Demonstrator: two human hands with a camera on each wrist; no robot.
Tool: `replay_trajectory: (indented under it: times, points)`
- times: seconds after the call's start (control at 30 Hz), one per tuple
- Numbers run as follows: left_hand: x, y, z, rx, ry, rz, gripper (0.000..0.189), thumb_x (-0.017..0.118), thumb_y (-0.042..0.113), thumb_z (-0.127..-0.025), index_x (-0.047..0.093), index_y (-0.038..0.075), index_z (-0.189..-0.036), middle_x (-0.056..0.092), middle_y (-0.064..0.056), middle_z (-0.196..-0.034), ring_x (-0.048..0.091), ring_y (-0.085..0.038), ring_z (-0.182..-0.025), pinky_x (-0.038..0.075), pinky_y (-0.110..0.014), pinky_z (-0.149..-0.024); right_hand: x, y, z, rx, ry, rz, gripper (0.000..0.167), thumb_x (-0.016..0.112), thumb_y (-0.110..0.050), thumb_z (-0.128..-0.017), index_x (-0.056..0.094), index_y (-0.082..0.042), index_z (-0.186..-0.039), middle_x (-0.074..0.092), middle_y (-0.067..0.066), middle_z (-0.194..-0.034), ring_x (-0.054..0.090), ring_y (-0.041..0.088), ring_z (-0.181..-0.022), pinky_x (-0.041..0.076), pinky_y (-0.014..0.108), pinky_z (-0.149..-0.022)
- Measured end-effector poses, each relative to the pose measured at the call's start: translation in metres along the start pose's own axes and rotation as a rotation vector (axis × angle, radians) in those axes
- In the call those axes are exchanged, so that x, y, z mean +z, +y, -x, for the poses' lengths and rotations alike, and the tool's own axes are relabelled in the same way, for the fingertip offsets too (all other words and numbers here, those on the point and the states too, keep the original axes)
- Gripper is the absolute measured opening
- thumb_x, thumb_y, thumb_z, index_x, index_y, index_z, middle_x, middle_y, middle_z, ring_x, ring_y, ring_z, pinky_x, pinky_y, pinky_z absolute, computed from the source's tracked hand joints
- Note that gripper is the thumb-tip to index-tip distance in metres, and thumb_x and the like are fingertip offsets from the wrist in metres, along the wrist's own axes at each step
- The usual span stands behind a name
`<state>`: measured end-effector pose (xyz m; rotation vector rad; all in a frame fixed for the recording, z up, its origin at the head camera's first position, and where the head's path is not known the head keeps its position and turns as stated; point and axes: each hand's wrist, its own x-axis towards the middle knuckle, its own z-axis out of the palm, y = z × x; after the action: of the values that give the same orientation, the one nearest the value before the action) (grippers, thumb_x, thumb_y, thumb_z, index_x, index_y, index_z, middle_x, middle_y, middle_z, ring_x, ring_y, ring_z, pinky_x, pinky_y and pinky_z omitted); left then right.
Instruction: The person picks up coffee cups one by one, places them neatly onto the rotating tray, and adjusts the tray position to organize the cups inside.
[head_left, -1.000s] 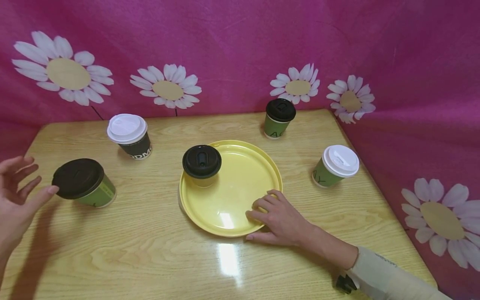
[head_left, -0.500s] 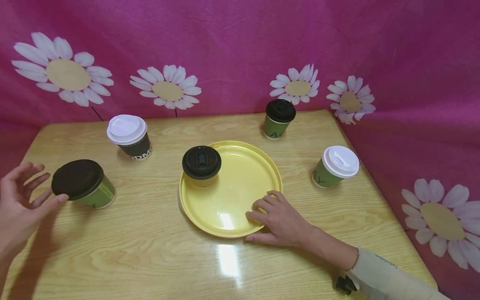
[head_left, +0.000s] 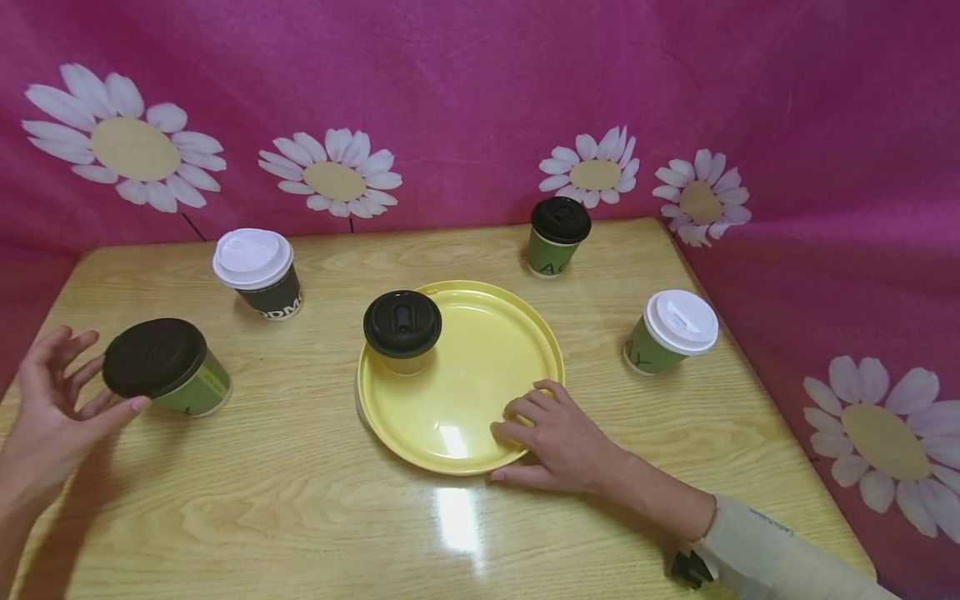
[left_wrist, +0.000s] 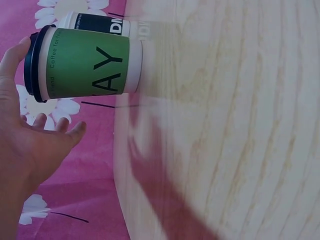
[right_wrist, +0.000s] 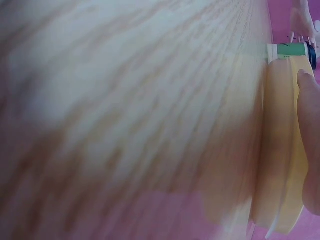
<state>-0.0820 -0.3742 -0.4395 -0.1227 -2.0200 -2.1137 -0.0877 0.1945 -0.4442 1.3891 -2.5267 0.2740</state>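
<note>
At the left of the head view, my left hand (head_left: 56, 421) is spread beside a green paper coffee cup (head_left: 197, 390) with a black lid. Its thumb lies in front of the lid and its fingers are behind; whether they touch it I cannot tell. In the left wrist view the same green cup (left_wrist: 85, 62) stands upright just beyond the fingers. My right hand (head_left: 558, 442) grips the near right rim of a round yellow tray (head_left: 480, 379), fingers over the inside and thumb outside. On the tray's left part stands a yellowish cup with a black lid (head_left: 403, 323).
Behind the left green cup stands a dark cup with a white lid (head_left: 255, 271). A green cup with a black lid (head_left: 553, 250) is at the back right. Another green cup with a white lid (head_left: 660, 342) stands right of the tray. A pink flowered cloth (head_left: 465, 100) borders the wooden table (head_left: 300, 500).
My left hand has moved rightward, closer to the green cup with the black lid. The right hand, the tray and the cups have stayed in place.
</note>
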Motion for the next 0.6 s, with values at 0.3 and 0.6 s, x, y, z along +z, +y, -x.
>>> replay_trajectory:
  times: [0.3, 0.6]
  points:
    - [0.021, 0.018, 0.006, -0.064, -0.022, -0.038, 0.099, 0.06, -0.024, -0.082, 0.011, 0.024, -0.153, 0.017, 0.006, -0.146, 0.026, -0.005, -0.133, 0.033, -0.007, -0.1, -0.001, 0.0, -0.001, 0.002, -0.002, 0.001, 0.053, 0.063, -0.067, -0.085, 0.07, -0.021, -0.109, 0.061, -0.001, -0.103, 0.055, 0.021, -0.097, 0.036, 0.049, -0.102]
    - [0.024, 0.016, 0.005, -0.091, -0.02, -0.105, 0.104, 0.063, -0.021, -0.083, 0.004, 0.022, -0.156, 0.014, 0.004, -0.148, 0.03, -0.001, -0.126, 0.033, -0.006, -0.097, -0.001, -0.001, -0.001, 0.0, 0.006, -0.001, 0.053, 0.062, -0.068, -0.086, 0.07, -0.021, -0.109, 0.061, -0.002, -0.102, 0.055, 0.022, -0.096, 0.037, 0.049, -0.101]
